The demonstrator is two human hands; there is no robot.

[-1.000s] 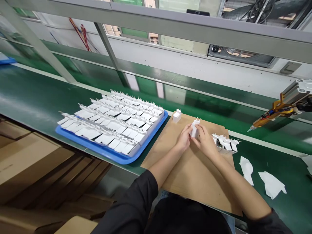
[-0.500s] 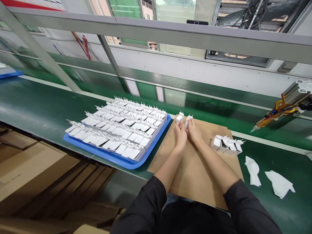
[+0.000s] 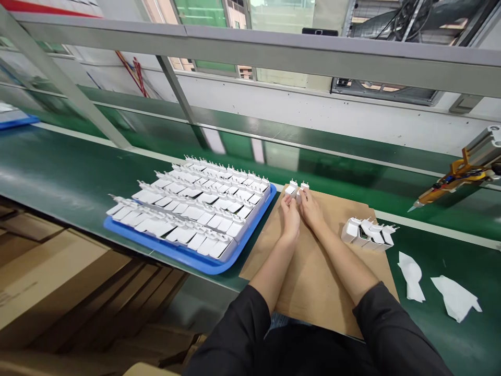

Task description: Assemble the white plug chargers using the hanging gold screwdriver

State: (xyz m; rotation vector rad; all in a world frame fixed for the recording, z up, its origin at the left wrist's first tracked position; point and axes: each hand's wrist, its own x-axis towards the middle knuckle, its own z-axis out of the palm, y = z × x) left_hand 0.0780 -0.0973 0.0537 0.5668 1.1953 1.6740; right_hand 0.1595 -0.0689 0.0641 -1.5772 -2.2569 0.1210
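Two white plug adapters stand side by side at the far edge of a brown cardboard sheet (image 3: 313, 282). My left hand (image 3: 290, 213) touches the left adapter (image 3: 291, 189) with its fingertips. My right hand (image 3: 309, 209) has its fingers closed round the right adapter (image 3: 302, 192). A blue tray (image 3: 183, 250) filled with several rows of white adapters lies to the left of my hands. A small group of loose adapters (image 3: 368, 234) rests on the cardboard's right side.
Everything sits on a green conveyor belt (image 3: 58, 167). White paper scraps (image 3: 454, 297) lie at the right. A yellow dispensing tool (image 3: 457, 180) juts in from the far right. Grey frame bars (image 3: 250, 49) cross overhead. Cardboard boxes (image 3: 58, 282) stand below left.
Both hands moved from the middle of the cardboard to its far edge, carrying an adapter and setting it upright next to the one standing there.
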